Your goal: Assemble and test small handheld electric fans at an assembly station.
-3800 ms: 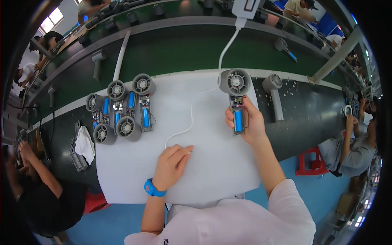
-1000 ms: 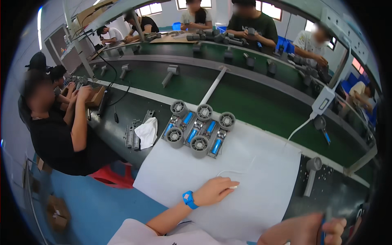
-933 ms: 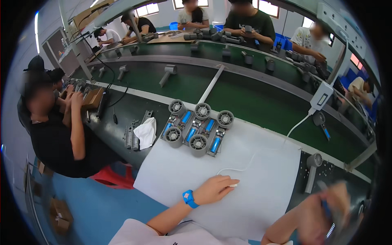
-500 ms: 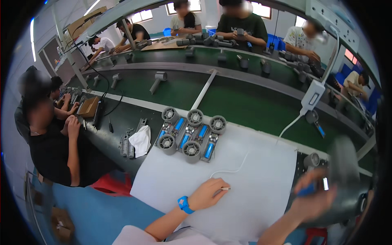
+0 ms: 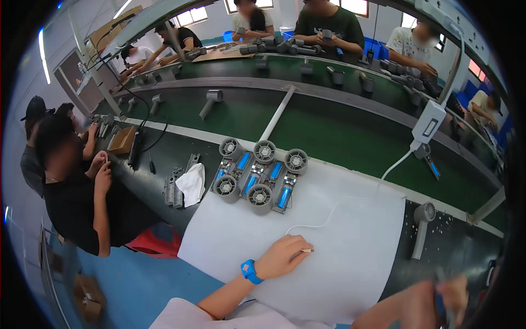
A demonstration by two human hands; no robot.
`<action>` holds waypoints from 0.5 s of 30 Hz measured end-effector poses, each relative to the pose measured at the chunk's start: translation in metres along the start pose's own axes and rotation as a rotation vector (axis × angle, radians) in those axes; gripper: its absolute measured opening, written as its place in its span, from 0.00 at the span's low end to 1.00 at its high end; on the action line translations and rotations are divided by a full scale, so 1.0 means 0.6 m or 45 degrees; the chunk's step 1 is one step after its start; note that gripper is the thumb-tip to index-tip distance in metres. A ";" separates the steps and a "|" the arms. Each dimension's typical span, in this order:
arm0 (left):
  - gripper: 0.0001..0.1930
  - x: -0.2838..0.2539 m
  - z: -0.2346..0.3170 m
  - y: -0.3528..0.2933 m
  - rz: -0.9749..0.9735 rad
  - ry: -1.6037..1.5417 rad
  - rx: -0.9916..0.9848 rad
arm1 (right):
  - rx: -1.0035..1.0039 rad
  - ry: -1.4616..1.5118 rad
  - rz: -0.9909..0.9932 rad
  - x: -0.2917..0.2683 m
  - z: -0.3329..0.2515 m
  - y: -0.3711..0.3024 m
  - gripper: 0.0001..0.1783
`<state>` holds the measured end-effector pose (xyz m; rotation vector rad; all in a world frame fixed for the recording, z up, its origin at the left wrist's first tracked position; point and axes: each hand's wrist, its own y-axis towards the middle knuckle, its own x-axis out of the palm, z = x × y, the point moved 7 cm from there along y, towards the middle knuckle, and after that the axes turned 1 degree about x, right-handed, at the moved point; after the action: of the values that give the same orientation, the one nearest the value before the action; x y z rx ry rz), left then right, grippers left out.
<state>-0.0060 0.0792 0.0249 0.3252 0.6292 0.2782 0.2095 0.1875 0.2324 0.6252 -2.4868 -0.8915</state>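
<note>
My left hand [image 5: 280,257] rests over the white sheet [image 5: 350,268], its fingers pinching a small plug [image 5: 308,250] on a thin white cable [image 5: 309,226]. At the lower right, my right hand [image 5: 424,304] is smeared by motion. Its fingers close round a grey handheld fan [image 5: 440,299] with a blue cell, mostly hidden by the hand. Several opened handheld fans [image 5: 258,194] lie grouped at the sheet's far left, with round grilles, blue cells and circuit boards showing. Another grey handheld fan [image 5: 422,233] lies on the dark bench right of the sheet.
A green conveyor belt [image 5: 329,134] carrying grey fans runs beyond the bench. A white cloth [image 5: 192,183] and grey shells [image 5: 172,189] lie at left. A white inline power box [image 5: 429,126] hangs at right. A co-worker [image 5: 71,192] sits at left; others work across the belt.
My right hand has moved down toward the lower right edge with the fan, uncovering the one on the bench. My left hand keeps its hold on the plug. The view has shifted slightly.
</note>
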 end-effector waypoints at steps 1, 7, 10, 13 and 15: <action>0.08 -0.001 -0.001 -0.001 -0.012 0.004 -0.003 | 0.070 0.023 -0.038 0.007 0.009 0.001 0.22; 0.09 0.002 0.004 -0.010 -0.008 0.015 -0.036 | -0.893 -0.608 0.415 -0.007 -0.050 -0.109 0.24; 0.09 0.000 0.010 -0.010 -0.032 0.016 -0.028 | -0.181 0.382 0.358 -0.113 0.083 -0.122 0.23; 0.10 0.005 -0.004 -0.011 -0.042 0.018 -0.025 | -0.094 -0.195 0.655 -0.039 0.039 -0.063 0.19; 0.11 0.004 -0.001 -0.005 -0.037 -0.002 -0.006 | -0.221 -0.061 0.005 -0.012 0.014 -0.071 0.20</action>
<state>-0.0038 0.0776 0.0220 0.3112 0.6313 0.2520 0.2222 0.1658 0.1961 0.5468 -2.4174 -1.1181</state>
